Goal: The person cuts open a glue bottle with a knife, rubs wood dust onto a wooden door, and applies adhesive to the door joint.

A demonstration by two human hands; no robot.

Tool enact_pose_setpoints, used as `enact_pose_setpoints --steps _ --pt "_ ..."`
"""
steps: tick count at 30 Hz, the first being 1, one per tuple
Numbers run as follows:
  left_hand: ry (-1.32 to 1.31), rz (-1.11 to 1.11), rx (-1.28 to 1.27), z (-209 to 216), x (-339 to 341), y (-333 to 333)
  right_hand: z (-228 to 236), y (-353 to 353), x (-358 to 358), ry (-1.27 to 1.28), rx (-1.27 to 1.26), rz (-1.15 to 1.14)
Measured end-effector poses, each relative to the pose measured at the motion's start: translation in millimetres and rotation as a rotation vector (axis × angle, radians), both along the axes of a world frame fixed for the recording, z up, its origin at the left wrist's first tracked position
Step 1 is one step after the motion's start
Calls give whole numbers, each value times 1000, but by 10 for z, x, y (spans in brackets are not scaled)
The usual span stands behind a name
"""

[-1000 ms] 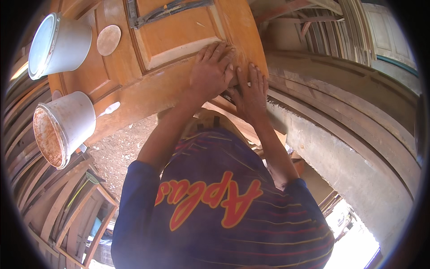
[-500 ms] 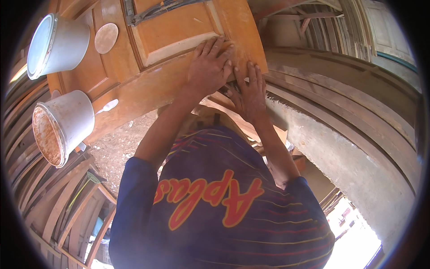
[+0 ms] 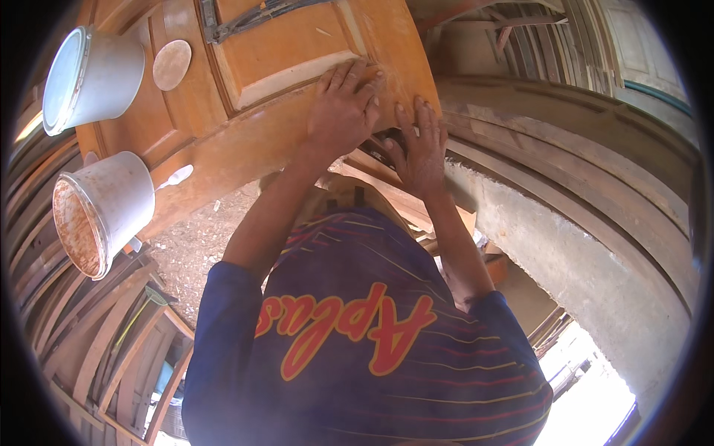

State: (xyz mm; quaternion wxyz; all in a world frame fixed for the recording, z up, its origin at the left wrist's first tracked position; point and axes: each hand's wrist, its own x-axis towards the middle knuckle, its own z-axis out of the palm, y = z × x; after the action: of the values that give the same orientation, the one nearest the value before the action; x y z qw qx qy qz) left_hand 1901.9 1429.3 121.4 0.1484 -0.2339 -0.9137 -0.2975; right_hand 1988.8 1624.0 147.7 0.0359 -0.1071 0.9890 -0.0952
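A brown panelled wooden door (image 3: 245, 143) lies in front of me, with a pale, sanded-looking moulding (image 3: 286, 79) around one panel. My left hand (image 3: 341, 110) lies on its surface beside that moulding, fingers stretched forward. Whether anything thin is under the palm is hidden. At the door's near right corner, my right hand (image 3: 422, 152) rests with its fingers straight on the edge and the thumb apart. Both hands are close together but separate.
On the door's left stand a lidded white bucket (image 3: 111, 78) and an open bucket smeared with orange-brown paste (image 3: 123, 204). Near them lie a round disc (image 3: 172, 65) and a white plastic spoon (image 3: 177, 176). Dark strips (image 3: 253, 21) lie farther up. Timber planks (image 3: 565, 160) run along a concrete ledge (image 3: 535, 230).
My left hand has shifted slightly left along the door. The right hand's fingers have spread and moved a little at the corner. The view has shifted slightly.
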Motion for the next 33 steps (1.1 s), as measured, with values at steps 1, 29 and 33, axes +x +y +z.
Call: enact_pose_setpoints --steps 1,29,33 --pt "-1 -2 -1 5 14 -7 -3 6 -10 29 -6 13" --pt "-31 5 91 22 -34 0 24 -145 -119 -18 81 42" --pt "-34 8 92 23 -28 -17 30 -97 -220 13 -63 -36"
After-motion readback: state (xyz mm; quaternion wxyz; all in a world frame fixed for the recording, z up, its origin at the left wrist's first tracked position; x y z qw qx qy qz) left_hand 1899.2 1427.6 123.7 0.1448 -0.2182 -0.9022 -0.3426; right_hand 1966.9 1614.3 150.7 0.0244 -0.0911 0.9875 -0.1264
